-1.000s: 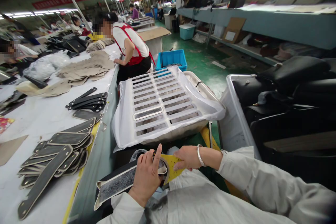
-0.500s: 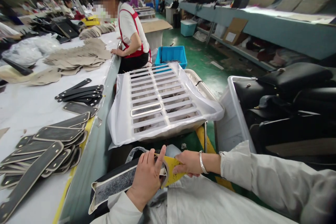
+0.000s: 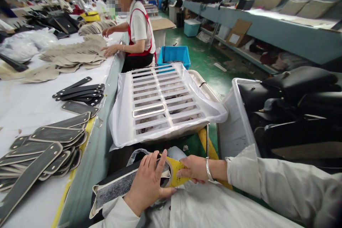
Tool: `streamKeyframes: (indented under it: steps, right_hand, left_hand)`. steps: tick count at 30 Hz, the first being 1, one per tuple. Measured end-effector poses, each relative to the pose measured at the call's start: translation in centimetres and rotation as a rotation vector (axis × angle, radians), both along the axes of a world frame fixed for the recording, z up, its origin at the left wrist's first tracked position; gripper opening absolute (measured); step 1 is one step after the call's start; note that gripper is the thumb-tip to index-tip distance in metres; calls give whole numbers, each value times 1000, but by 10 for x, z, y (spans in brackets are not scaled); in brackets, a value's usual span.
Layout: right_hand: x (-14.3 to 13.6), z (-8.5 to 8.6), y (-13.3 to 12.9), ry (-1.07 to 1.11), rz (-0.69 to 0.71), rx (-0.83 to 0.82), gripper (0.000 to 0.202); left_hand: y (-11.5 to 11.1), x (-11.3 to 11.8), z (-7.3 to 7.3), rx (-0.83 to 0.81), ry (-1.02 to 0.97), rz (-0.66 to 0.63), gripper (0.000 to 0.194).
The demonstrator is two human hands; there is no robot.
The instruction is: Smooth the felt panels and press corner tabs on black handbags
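Observation:
Across my lap lies a long black bag-like piece (image 3: pixel 107 187) with a speckled grey, pale-edged panel (image 3: pixel 117 188) facing up. My left hand (image 3: pixel 149 181) rests flat on the right part of this panel, its fingers stretched and the thumb spread away. In my right hand (image 3: pixel 196 169), which wears a silver bangle, is a flat yellow scraper-like tool (image 3: pixel 176 171) with dark specks. The tool's curved end meets the open right end of the black piece, beside my left fingertips. Exactly how the two touch is hidden by my left hand.
A white slatted rack (image 3: pixel 167 103) holding one framed strip (image 3: pixel 149 110) stands ahead. Dark pale-edged straps (image 3: pixel 57 134) lie piled on the left table (image 3: pixel 32 112). At right, a white bin (image 3: pixel 237 114) holds black bags. Beyond, a co-worker (image 3: pixel 140 32) sits near a blue crate (image 3: pixel 175 55).
My left thumb has spread out to the right, and the left hand has shifted slightly. My right hand still holds the yellow tool. The co-worker has straightened up and now reaches over the beige pieces.

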State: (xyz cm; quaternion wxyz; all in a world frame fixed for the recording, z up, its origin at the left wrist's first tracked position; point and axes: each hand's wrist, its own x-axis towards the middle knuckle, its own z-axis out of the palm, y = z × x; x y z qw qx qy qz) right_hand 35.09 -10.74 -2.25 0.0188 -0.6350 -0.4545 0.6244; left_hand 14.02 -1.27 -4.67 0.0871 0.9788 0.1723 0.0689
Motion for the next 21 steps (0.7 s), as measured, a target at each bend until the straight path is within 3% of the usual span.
streamKeyframes:
  steps: [11, 21]
  right_hand:
    - [0, -7, 3, 38, -22, -42, 37]
    - [6, 7, 22, 0, 83, -43, 35]
  left_hand:
    - [3, 3, 0, -58, -2, 11, 118]
    - [3, 5, -1, -92, -48, 12, 114]
